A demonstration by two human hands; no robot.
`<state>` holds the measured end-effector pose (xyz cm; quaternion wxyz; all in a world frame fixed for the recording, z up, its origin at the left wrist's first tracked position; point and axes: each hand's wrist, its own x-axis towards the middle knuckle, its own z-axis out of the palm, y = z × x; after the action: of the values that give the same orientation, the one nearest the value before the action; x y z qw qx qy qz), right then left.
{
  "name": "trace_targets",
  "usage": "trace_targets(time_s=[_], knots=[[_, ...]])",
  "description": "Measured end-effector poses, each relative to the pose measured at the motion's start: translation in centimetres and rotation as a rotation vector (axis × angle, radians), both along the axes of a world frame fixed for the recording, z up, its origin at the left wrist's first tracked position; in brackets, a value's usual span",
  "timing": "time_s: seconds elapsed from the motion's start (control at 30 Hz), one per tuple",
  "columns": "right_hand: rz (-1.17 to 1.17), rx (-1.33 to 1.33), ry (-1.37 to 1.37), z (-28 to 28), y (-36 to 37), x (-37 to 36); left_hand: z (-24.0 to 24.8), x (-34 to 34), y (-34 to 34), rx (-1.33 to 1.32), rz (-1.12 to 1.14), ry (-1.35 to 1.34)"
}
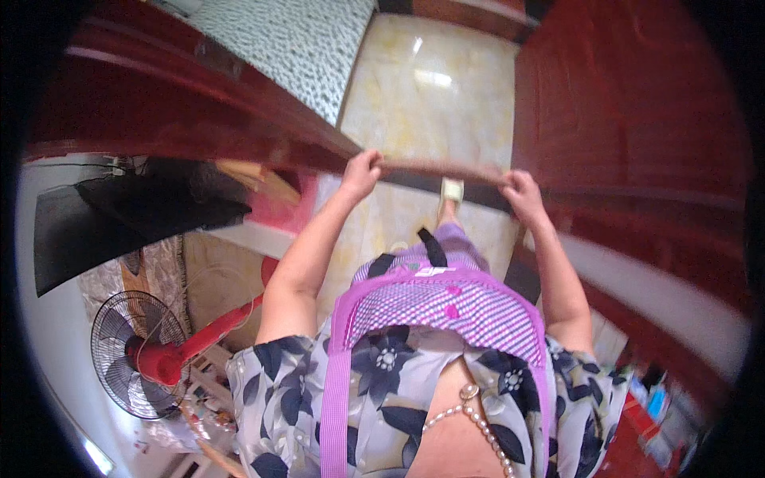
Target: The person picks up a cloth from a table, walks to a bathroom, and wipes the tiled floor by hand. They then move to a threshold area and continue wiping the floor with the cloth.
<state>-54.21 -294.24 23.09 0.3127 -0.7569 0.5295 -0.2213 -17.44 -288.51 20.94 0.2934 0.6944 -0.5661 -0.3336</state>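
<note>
Stretched out before me across a doorway is a long, narrow brown strip [442,166], slightly bowed; whether it is cloth or something stiffer I cannot tell. My left hand [363,172] grips its left end, close to the dark red door frame [271,119]. At the other end my right hand [522,193] is closed on it, near the dark red door [621,103]. Both arms reach forward. Below the strip, one foot in a pale slipper [453,190] stands at the dark threshold.
Beyond the doorway lies a shiny tiled floor [430,95], with a patterned pale surface [295,48] at its left. A red standing fan [163,362] with a black cage is on my left, below a dark screen-like panel [119,223]. Small items [653,402] crowd the lower right.
</note>
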Motion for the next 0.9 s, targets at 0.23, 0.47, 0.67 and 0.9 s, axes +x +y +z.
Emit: trace_targets(time_s=[0.23,0.47,0.67,0.9], knots=[[-0.027,0.349,-0.354,2.1,-9.6,4.8,4.7,2.9,-8.1,0.147,0.313,0.442],[-0.031,0.323,-0.684,7.7,-11.9,8.3,8.4,2.3,-11.0,0.078,0.311,0.599],[-0.078,0.518,-0.767,3.2,-5.1,13.0,1.5,4.7,-9.0,0.123,0.464,0.575],[-0.127,0.642,-0.956,10.7,-26.1,17.0,5.2,3.9,-30.5,0.153,0.617,0.512]])
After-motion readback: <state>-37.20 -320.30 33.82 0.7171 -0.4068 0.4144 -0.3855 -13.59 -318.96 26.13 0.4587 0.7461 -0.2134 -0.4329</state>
